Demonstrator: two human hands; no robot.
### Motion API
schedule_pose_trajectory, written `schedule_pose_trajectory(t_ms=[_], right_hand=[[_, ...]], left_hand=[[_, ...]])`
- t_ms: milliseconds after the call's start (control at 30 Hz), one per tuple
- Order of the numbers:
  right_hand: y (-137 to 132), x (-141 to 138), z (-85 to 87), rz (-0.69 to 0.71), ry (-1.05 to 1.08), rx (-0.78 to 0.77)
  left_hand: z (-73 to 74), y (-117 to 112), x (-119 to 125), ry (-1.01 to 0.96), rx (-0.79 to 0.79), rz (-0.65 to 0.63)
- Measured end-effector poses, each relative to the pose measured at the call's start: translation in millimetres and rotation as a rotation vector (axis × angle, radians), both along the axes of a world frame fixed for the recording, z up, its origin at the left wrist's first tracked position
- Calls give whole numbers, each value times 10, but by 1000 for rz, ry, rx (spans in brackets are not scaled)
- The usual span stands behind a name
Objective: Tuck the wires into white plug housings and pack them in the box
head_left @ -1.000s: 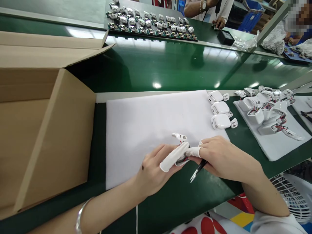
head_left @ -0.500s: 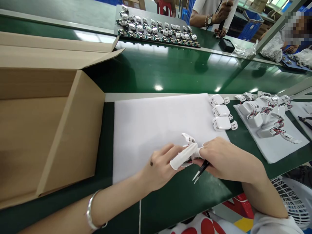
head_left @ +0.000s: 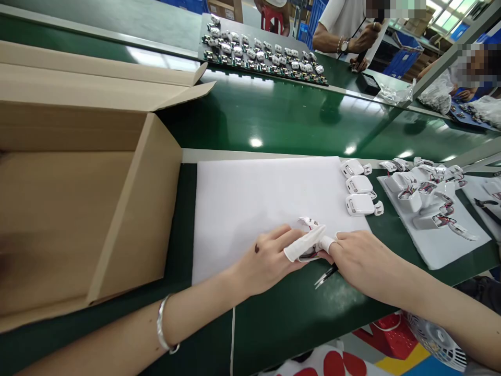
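My left hand (head_left: 270, 258) is closed around a white plastic casing (head_left: 304, 244), tilted with one narrow edge up. A smaller white piece (head_left: 309, 222) with thin red wires sticks out past its far side. My right hand (head_left: 362, 258) presses its fingertips against the right end of the casing, with a white cover on one finger. Tucked in the right hand are dark-handled tweezers (head_left: 326, 275), their silver tips pointing down and left, away from the casing. The fingertips partly hide the inside of the casing.
A white sheet (head_left: 250, 203) lies under the work. Three finished-looking white casings (head_left: 359, 204) line its right edge. Several wired casings (head_left: 426, 193) stand on another sheet at right. A large open cardboard box (head_left: 136, 224) fills the left. Across the bench, a person's hand (head_left: 368, 39) works near a loaded tray (head_left: 250, 31).
The view has shifted slightly, so the bench appears a little further right. Both hands stay together on the casing. My right forearm is lower and stretched out more to the right.
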State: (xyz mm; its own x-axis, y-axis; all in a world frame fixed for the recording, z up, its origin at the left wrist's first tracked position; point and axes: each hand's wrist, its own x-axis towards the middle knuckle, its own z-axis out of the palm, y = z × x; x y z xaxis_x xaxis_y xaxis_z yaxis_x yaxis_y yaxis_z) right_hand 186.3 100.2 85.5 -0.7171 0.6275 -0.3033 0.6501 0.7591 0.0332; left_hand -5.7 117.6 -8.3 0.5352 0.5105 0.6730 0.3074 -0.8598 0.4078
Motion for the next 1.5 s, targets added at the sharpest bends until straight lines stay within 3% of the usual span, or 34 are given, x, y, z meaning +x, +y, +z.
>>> schedule_pose_trajectory(t_ms=[133, 200, 267, 467, 567, 867, 1000, 1200, 1367, 1500], right_hand=[[-19, -4, 35, 39, -76, 30], [-8, 8, 29, -18, -54, 6], [12, 39, -4, -181, 85, -94], [-49, 106, -270, -946, 857, -431], [-117, 28, -429, -1125, 972, -499], [-43, -56, -656, -1164, 1179, -534], [-28, -39, -670, -1137, 1295, -718], [33, 14, -572, -1131, 1279, -995], [177, 52, -498, -1088, 1163, -1050], [276, 90, -485, -1039, 1088, -934]], left_hand=[[6, 10, 9, -18, 1, 4], [9, 16, 8, -36, 3, 6], [13, 17, 3, -46, 2, 7], [5, -12, 6, -93, 9, 47], [-9, -40, 23, -105, 25, 88], [16, -75, 12, -46, -17, 66], [6, -50, -10, -2, -10, 53], [-3, -51, -16, -6, -65, 53], [-11, -47, -20, 13, -71, 47], [-6, -34, -28, 28, -50, 47]])
